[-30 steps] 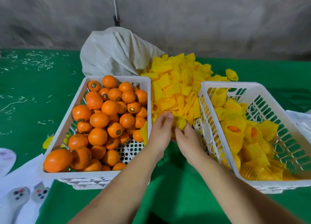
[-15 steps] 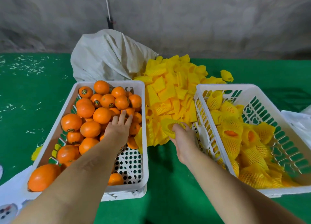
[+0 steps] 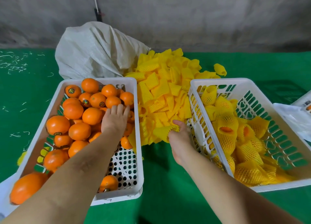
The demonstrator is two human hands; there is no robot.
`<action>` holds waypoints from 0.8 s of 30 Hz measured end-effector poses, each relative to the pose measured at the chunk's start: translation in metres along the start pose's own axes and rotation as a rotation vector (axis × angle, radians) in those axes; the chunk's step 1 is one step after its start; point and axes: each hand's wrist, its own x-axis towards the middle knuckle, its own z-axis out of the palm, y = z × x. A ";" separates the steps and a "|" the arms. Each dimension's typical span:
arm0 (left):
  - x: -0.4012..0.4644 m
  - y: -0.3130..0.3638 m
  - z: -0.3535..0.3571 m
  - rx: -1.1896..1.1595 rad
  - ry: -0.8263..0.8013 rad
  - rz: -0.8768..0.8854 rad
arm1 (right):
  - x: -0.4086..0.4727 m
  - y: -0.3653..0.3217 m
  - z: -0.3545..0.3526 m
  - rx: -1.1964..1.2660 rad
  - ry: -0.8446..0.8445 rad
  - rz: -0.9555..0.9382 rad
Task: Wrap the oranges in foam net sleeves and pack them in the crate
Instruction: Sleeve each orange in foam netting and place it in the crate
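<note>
The white crate of bare oranges [image 3: 87, 136] sits on the left within easy reach, heaped toward its far end with perforated floor showing near the person; the left hand [image 3: 115, 119] lies over the pile, fingers spread and relaxed on the fruit, apparently about to pick one, gripping nothing yet. In the middle gap the loose pile of yellow foam net sleeves [image 3: 165, 92] spills from a white woven sack [image 3: 97, 50], and the right hand [image 3: 178, 133] pinches one sleeve [image 3: 164, 131] ready for that orange. The right crate [image 3: 223, 82] holds the wrapped oranges [image 3: 227, 131], roughly half full
</note>
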 end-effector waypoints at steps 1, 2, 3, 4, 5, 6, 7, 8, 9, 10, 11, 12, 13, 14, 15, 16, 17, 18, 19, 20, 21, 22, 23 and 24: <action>-0.001 0.002 -0.002 0.049 0.006 -0.010 | 0.000 -0.001 0.000 0.003 -0.005 -0.005; -0.002 0.004 -0.005 0.064 0.006 -0.009 | 0.000 -0.001 -0.001 0.004 -0.009 -0.002; -0.001 0.005 -0.008 0.050 0.000 0.000 | -0.001 -0.002 0.000 0.003 -0.012 0.005; -0.001 0.004 -0.010 0.014 -0.001 0.012 | -0.003 -0.003 0.000 0.001 -0.012 0.010; -0.001 0.003 -0.011 -0.037 -0.008 0.030 | -0.005 -0.004 0.000 0.001 -0.009 0.015; -0.003 -0.001 -0.014 -0.098 -0.003 0.046 | -0.007 -0.004 -0.001 0.010 -0.006 0.025; -0.005 -0.005 -0.016 -0.174 0.013 0.046 | -0.008 -0.004 -0.001 0.033 -0.001 0.034; -0.009 -0.008 -0.018 -0.285 0.040 0.017 | -0.010 -0.004 -0.002 0.054 0.006 0.037; -0.016 -0.012 -0.022 -0.435 0.078 -0.044 | -0.013 -0.005 -0.002 0.049 0.023 0.032; -0.023 -0.013 -0.026 -0.631 0.114 -0.133 | -0.016 -0.007 -0.002 0.007 0.060 0.021; -0.033 -0.011 -0.033 -0.881 0.139 -0.222 | -0.017 -0.009 -0.002 -0.034 0.101 0.003; -0.043 -0.007 -0.041 -1.144 0.171 -0.276 | -0.018 -0.009 -0.003 -0.046 0.129 -0.019; -0.056 -0.002 -0.051 -1.380 0.225 -0.290 | -0.020 -0.009 -0.004 -0.029 0.131 -0.032; -0.072 0.005 -0.060 -1.590 0.264 -0.284 | -0.022 -0.009 -0.003 0.011 0.110 -0.035; -0.088 0.012 -0.072 -1.784 0.241 -0.268 | -0.023 -0.009 -0.002 0.033 0.087 -0.044; -0.102 0.021 -0.082 -1.961 0.165 -0.238 | -0.025 -0.008 0.000 0.029 0.076 -0.058; -0.115 0.031 -0.089 -2.096 0.063 -0.197 | -0.028 -0.009 0.003 0.005 0.082 -0.079; -0.125 0.042 -0.093 -2.185 -0.022 -0.150 | -0.032 -0.011 0.007 0.020 0.101 -0.096; -0.133 0.052 -0.097 -2.243 -0.092 -0.107 | -0.035 -0.014 0.009 0.105 0.109 -0.099; -0.139 0.060 -0.099 -2.291 -0.151 -0.072 | -0.038 -0.017 0.011 0.184 0.105 -0.099; -0.142 0.067 -0.102 -2.331 -0.190 -0.049 | -0.042 -0.019 0.012 0.200 0.100 -0.132; -0.143 0.070 -0.105 -2.366 -0.223 -0.034 | -0.045 -0.020 0.011 0.128 0.077 -0.202; -0.143 0.070 -0.106 -2.393 -0.257 -0.021 | -0.049 -0.020 0.008 0.048 0.035 -0.254; -0.142 0.071 -0.106 -2.409 -0.286 -0.011 | -0.051 -0.018 0.004 -0.036 0.002 -0.308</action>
